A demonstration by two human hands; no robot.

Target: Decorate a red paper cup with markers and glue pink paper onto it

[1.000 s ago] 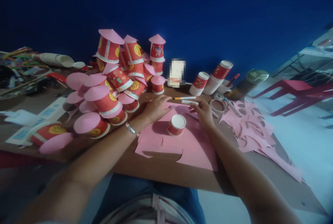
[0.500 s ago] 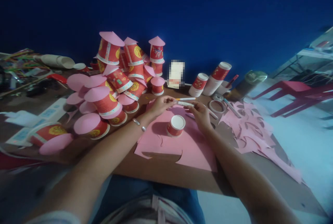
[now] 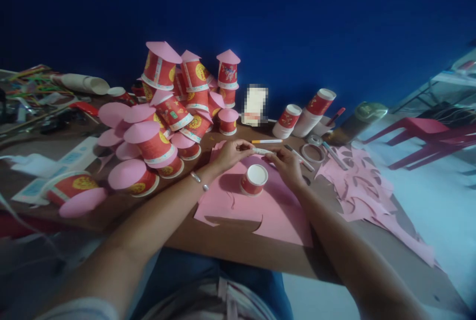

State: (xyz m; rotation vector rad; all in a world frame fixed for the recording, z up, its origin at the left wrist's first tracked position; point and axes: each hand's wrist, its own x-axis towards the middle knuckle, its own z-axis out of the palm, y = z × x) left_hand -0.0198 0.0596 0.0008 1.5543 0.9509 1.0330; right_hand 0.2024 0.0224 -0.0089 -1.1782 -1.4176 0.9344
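A narrow whitish strip [image 3: 262, 151], faintly patterned, stretches between my two hands above the pink paper; whether it is paper or tape I cannot tell. My left hand [image 3: 235, 154] pinches its left end between thumb and fingers. The right end is in the pinch of my right hand [image 3: 285, 161]. Just below the strip a red paper cup [image 3: 252, 187] stands upside down, its white base up, apart from both hands. It rests on pink paper sheets [image 3: 282, 225] with curved cut-outs. An orange-and-white pen [image 3: 267, 141] lies right behind the strip.
Red cup lanterns with pink cone tops [image 3: 143, 136] are piled at the left. Stacked paper cups [image 3: 286, 120], a tape roll [image 3: 312, 152] and a bottle [image 3: 357, 122] stand or lie back right. Pink scraps [image 3: 364, 181] cover the right side. A power strip [image 3: 59, 168] lies left.
My left hand has moved slightly right, to the strip's left end. Both hands now hold the strip, lower and just above the cup. The whole view has shifted a little.
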